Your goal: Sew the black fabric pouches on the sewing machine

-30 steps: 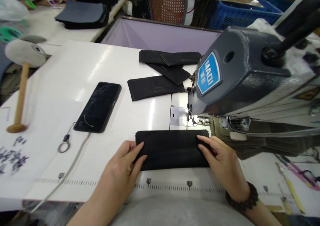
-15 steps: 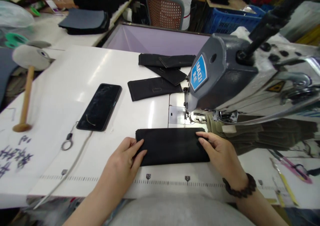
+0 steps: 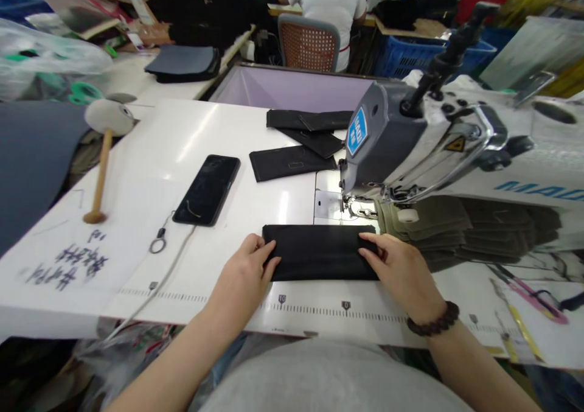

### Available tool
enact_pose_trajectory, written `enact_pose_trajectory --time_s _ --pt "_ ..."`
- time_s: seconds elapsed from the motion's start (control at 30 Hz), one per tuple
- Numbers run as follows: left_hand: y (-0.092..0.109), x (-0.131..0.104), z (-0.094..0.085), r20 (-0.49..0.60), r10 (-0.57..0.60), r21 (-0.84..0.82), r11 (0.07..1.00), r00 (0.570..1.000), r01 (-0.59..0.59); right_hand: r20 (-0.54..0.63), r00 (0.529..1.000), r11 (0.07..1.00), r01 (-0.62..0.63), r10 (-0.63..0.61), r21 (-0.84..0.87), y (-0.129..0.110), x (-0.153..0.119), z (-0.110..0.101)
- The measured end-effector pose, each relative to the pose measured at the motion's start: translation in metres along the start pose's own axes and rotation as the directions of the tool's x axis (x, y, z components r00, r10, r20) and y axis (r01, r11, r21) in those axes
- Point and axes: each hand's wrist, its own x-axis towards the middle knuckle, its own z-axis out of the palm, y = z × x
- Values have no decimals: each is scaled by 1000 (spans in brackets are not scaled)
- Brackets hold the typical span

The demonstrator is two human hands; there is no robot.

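A folded black fabric piece (image 3: 322, 252) lies flat on the white sewing table, just in front of the needle area. My left hand (image 3: 249, 272) pinches its left end between thumb and fingers. At the right end, my right hand (image 3: 399, 269) has thumb and fingers closed on the upper corner; a dark beaded bracelet circles that wrist. Behind the fabric stands a sewing machine (image 3: 383, 132), its presser foot and needle close to the fabric's far edge. Several black stitched strips (image 3: 294, 162) rest on the table beyond, left of the machine head.
To the left lie a phone (image 3: 207, 190) with a cable, a ring on a strap (image 3: 158, 243) and a wooden-handled mallet (image 3: 101, 168). Olive fabric pieces (image 3: 479, 229) are stacked beneath the machine arm. Pink-handled scissors (image 3: 533, 296) lie at right. A person (image 3: 326, 4) sits beyond the table.
The camera view has shifted, showing more of the left side and the machine arm. Both hands keep hold of the black fabric, which lies in nearly the same place on the table.
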Motion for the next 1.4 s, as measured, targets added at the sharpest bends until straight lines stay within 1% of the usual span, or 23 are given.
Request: enact_pose_trajectory --time_s 0.07,0.1,0.13,0.17,0.2,0.23,0.27,0.3,0.33,0.37,0.47,0.53,0.63,0.7,0.8,0.87,0.93,1.03,1.1,1.17,1.23,1.33,1.4 --pt "2 1 -2 -32 40 77 996 999 -38 -61 997 993 34 -41 -111 -1 -2 0" --pt "2 2 -4 -45 87 115 990 995 -81 -107 991 985 60 -78 -162 -2 -3 0" --pt "3 4 -5 -36 157 144 978 987 -150 -148 979 973 106 -138 -206 -3 -3 1" --pt "4 7 -7 0 249 157 957 969 -246 -166 960 954 181 -224 -239 -4 -2 3" --pt "6 11 -9 64 341 154 925 938 -347 -150 934 925 279 -324 -260 -5 -2 5" --pt "8 16 -11 147 417 137 890 897 -436 -105 902 886 382 -420 -264 -7 -1 7" --pt "11 21 -12 230 464 117 860 856 -498 -46 868 846 468 -494 -256 -8 0 10" --pt "15 26 -13 298 475 109 845 828 -524 12 843 815 524 -539 -247 -9 1 12" --pt "20 30 -13 342 453 121 848 823 -517 54 829 797 552 -557 -244 -10 1 14" --pt "26 34 -13 358 410 151 861 839 -485 75 829 794 554 -555 -249 -12 1 16" --pt "43 42 -8 319 300 242 891 899 -384 61 855 822 513 -515 -249 -18 -2 19" --pt "50 42 -1 286 289 255 896 914 -363 54 871 845 488 -489 -219 -22 -6 21" --pt "51 36 12 228 340 208 898 912 -387 56 893 868 447 -446 -215 -24 -12 25" --pt "47 31 21 176 376 186 895 910 -405 56 906 878 420 -419 -228 -24 -15 28" --pt "40 25 31 115 376 177 903 920 -391 63 921 891 389 -385 -233 -20 -17 32" --pt "37 23 33 97 358 164 914 928 -370 67 925 893 380 -375 -242 -19 -17 33" --pt "37 24 34 101 345 161 920 933 -357 72 926 892 378 -372 -248 -18 -16 33" --pt "37 25 33 136 316 196 920 939 -338 79 926 891 377 -369 -253 -19 -16 33" --pt "33 25 32 148 280 227 924 948 -308 84 928 892 373 -363 -255 -19 -16 32" --pt "23 24 30 139 250 250 927 958 -278 85 927 892 374 -364 -255 -19 -16 32" --pt "7 20 26 127 233 275 926 964 -260 75 926 891 377 -370 -253 -19 -16 32" --pt "-15 13 16 98 186 347 914 978 -209 62 924 890 380 -377 -250 -18 -16 33" --pt "-19 9 8 62 169 394 901 984 -180 60 923 890 382 -379 -249 -18 -16 34"
